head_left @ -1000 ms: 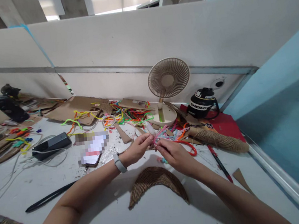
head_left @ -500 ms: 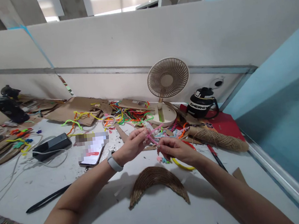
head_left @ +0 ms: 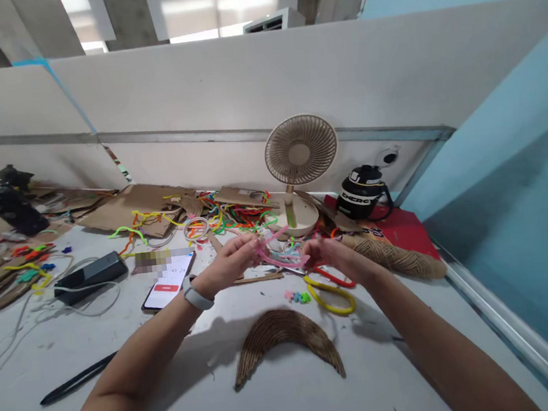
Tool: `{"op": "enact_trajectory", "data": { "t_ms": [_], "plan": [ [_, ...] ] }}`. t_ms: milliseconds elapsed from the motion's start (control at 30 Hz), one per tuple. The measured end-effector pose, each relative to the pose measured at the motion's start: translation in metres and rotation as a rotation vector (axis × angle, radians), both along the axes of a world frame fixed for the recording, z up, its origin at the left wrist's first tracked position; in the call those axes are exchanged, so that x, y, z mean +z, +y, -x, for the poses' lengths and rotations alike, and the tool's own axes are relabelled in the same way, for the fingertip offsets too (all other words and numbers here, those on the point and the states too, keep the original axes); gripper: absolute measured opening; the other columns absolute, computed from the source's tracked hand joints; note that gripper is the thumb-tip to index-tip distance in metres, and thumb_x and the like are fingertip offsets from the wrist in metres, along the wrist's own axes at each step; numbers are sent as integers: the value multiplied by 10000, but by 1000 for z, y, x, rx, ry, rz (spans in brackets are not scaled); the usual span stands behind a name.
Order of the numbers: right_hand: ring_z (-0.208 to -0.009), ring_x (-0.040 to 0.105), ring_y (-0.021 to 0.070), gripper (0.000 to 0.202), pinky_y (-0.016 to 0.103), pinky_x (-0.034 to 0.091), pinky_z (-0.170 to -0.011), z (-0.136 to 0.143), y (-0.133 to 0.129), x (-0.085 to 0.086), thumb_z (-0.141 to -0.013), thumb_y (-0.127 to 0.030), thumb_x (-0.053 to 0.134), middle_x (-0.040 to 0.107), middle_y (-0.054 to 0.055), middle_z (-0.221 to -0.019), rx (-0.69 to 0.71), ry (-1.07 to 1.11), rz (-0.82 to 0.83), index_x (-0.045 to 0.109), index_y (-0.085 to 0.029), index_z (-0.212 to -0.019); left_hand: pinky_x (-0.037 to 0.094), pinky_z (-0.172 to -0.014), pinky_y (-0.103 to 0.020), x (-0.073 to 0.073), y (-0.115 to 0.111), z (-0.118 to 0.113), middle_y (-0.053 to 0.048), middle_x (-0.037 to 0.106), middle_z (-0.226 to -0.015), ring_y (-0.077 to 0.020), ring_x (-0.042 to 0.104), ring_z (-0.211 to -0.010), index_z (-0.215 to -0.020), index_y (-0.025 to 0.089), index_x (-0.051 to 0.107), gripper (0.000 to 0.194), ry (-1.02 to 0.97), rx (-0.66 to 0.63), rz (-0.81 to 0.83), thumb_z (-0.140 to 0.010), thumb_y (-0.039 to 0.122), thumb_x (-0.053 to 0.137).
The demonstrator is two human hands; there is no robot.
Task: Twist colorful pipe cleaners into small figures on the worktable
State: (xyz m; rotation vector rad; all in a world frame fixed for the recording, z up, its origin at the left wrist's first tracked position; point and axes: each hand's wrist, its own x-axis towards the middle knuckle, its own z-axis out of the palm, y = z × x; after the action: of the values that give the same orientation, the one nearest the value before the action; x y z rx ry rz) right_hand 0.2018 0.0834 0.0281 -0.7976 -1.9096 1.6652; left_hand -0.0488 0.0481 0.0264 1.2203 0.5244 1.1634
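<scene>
Pinching pink pipe cleaner (head_left: 285, 265) near its 9 o'clock end w/ L hand (head_left: 238, 257), thumb-to-finger, w/ R hand (head_left: 332, 255) half-curled at approx 3 o'clock end; can't tell if gripped there. Running btwn hands w/ long axis approx 9-to-3, L nearer (contact). Lying at 12 o'clock from brown cord crescent (head_left: 284, 329), apart from it.

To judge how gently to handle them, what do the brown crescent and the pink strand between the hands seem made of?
Brown crescent: probably twine or cord, matte; ridges follow its curve.
Pink strand: perhaps pipe cleaner, apparently pliable since it curves; blur hides its finish.
</scene>
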Motion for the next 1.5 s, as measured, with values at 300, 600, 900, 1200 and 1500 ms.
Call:
{"op": "enact_trajectory", "data": {
  "t_ms": [300, 600, 900, 1200, 1500],
  "plan": [
    [-588, 446, 123, 586, 252, 352, -571, 27, -30, 10, -884, -651, 306, 478, -2, -600, -151, -124, -514, 493, -169, -608, 308, -547, -217, -3, -14, -13, 23, 428, -636, -70, 364, -566, -697, 138, 460, 401, 325, -263, -107, -861, 503, 497],
    [-498, 418, 115, 496, 254, 317, -520, 24, -45, 24, -913, -498, 419, 464, -7, -490, -223, -170, -647, 486, -190, -530, 266, -510, -230, -3, -6, -10, 28, 389, -594, -88, 327, -543, -653, 159, 456, 396, 555, -229, -232, -859, 497, 482],
    [-849, 565, 184, 448, 286, 454, -712, 34, -40, 7, -765, -595, 604, 614, 66, -917, -30, -45, -194, 603, -172, -913, 337, -590, -226, 1, -4, -5, 10, 429, -655, -109, 388, -616, -676, 158, 462, 410, 551, -47, -326, -896, 497, 394],
    [-514, 524, 105, 381, 238, 409, -481, 51, -48, -12, -791, -537, 603, 568, -21, -627, -232, 90, 9, 528, -173, -877, 378, -775, -269, -11, 0, -14, -30, 503, -781, -153, 456, -777, -757, 159, 520, 441, 442, 73, -240, -915, 518, 319],
    [-478, 510, 105, 368, 256, 435, -490, 53, -48, -17, -803, -529, 587, 560, -20, -618, -288, 50, -97, 570, -175, -904, 359, -701, -242, -16, -5, -20, -8, 454, -769, -140, 396, -733, -782, 168, 541, 342, 337, 39, -169, -875, 489, 466]
  ]
}}
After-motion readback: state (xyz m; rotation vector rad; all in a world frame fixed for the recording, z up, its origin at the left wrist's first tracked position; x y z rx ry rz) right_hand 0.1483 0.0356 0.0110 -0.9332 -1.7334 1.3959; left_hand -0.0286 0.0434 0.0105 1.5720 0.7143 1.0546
